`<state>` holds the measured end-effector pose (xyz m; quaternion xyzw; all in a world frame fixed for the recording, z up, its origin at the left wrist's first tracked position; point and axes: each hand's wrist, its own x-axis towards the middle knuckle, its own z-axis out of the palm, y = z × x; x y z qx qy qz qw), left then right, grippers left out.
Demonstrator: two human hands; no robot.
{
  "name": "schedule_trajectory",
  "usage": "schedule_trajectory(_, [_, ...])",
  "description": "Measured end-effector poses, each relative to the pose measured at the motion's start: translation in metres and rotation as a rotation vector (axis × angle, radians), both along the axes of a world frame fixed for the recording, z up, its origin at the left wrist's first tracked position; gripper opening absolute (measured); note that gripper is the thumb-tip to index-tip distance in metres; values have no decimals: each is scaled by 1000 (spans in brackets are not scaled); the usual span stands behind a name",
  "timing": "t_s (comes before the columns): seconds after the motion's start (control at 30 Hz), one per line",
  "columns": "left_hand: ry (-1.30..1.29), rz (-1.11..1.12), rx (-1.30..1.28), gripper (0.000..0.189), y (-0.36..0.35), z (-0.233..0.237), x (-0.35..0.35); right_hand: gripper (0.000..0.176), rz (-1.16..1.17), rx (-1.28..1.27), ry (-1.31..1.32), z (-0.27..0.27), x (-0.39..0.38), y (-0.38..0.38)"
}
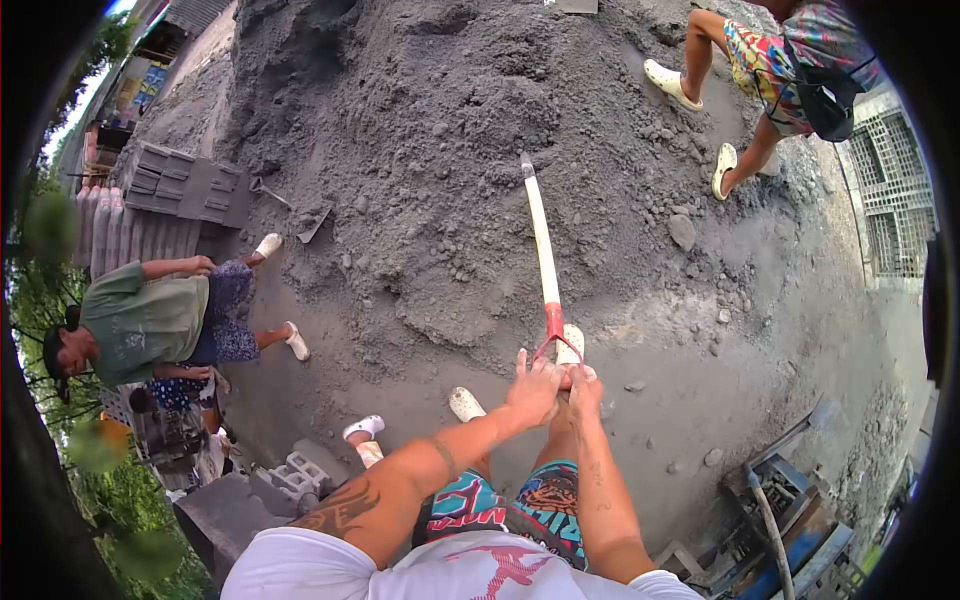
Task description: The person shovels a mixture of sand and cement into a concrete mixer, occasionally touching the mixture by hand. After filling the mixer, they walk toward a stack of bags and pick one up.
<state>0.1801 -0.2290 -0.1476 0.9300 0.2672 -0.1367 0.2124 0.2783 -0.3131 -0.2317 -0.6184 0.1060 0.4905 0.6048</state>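
A shovel with a pale shaft (542, 240) and a red D-shaped handle (554, 325) points away from me, its far end in a heap of grey gravelly sand (440, 150). The blade is hidden in the heap. My left hand (534, 388) is closed on the left side of the handle grip. Beside it, my right hand (582, 390) wraps round the grip's right side. Both hands are close together, just in front of my light clog (570, 345).
One person (150, 315) stands at the left near stacked blocks (180, 185); another (765, 60) stands upper right. More people are partly visible lower left. Hollow blocks (300, 472) lie lower left, metal equipment (790, 510) lower right. Stones dot the ground.
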Motion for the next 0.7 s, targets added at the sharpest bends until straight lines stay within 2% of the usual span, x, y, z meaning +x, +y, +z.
schedule_trajectory(0.07, [-56, -202, -105, 53, -2, 46, 39, 17, -34, -20, -11, 30, 39, -42])
schedule_trajectory(0.1, [-51, -198, -111, 53, 1, 60, 55, 17, -36, -51, 13, 52, 54, -64])
schedule_trajectory(0.17, [-361, -339, -344, 47, 18, 71, 84, 17, -100, -90, 129, 117, 81, -89])
schedule_trajectory(0.2, [-533, -228, -319, 40, 32, 65, 100, 17, -111, -110, 132, 153, 94, -95])
schedule_trajectory(0.27, [-590, 175, -150, 43, 62, 20, 128, 19, -182, -120, 121, 192, 110, -117])
schedule_trajectory(0.33, [-316, 701, -180, 50, 94, -54, 159, 22, -250, -123, 118, 212, 120, -135])
schedule_trajectory(0.37, [-161, 990, -323, 53, 109, -104, 171, 24, -356, -163, 119, 222, 123, -137])
schedule_trajectory(0.4, [-156, 1282, -661, 51, 121, -154, 178, 27, -465, -202, 116, 225, 125, -137])
schedule_trajectory(0.43, [-141, 1282, -661, 51, 127, -168, 190, 27, -469, -212, 125, 217, 125, -139])
schedule_trajectory(0.5, [-313, 1754, -1564, 47, 127, -189, 207, 34, -652, -275, 133, 193, 120, -147])
schedule_trajectory(0.53, [-303, 1758, -1566, 47, 123, -217, 213, 35, -820, -422, 233, 167, 117, -154])
schedule_trajectory(0.57, [-313, 1754, -1546, 34, 112, -258, 209, 35, -823, -432, 233, 138, 111, -167])
schedule_trajectory(0.6, [-325, 1748, -1528, 23, 102, -279, 204, 34, -782, -545, 165, 110, 103, -185])
schedule_trajectory(0.63, [-333, 1741, -1535, 23, 96, -273, 205, 34, -737, -643, 87, 98, 103, -195])
schedule_trajectory(0.7, [-369, 1771, -1427, 15, 87, -253, 207, 31, -790, -626, -21, 97, 102, -188])
